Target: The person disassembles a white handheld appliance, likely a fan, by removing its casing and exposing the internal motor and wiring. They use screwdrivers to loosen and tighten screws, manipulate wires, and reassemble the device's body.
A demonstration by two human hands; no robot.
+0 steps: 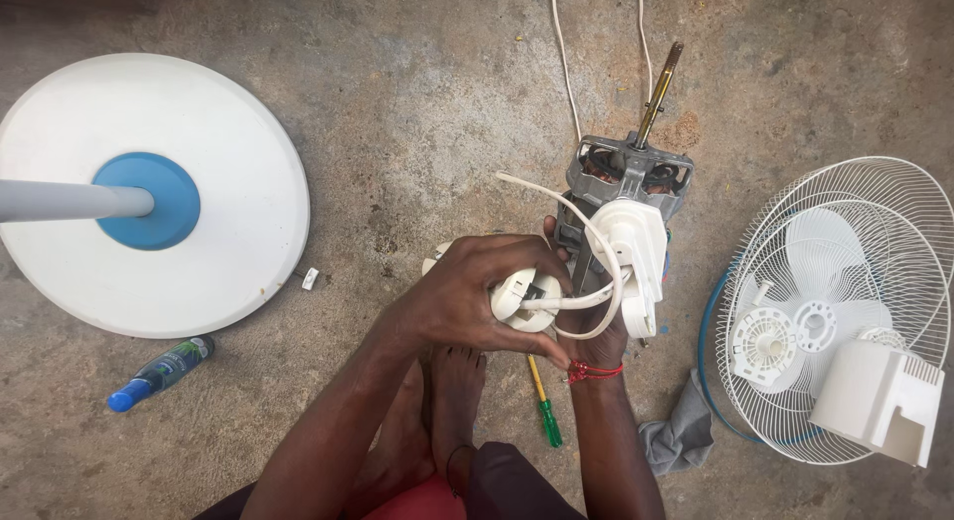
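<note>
both hands on the fan motor

while the round white fan base (149,197) and a blue-capped bottle (159,369) lie off to the left, the left hand (467,297) closes around a white plastic housing (525,299) and the right hand (594,339) grips the fan motor (626,197) from below. i'd keep the cord (586,282) slack, the motor steady. the fan grille (845,301) rests at the right.

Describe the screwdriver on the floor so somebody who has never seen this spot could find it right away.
Start at the fan motor held in both hands at the centre. Just below the left hand, beside the bare feet, the screwdriver lies on the concrete floor. Its yellow shank and green handle set it apart from the grey rag.
</note>
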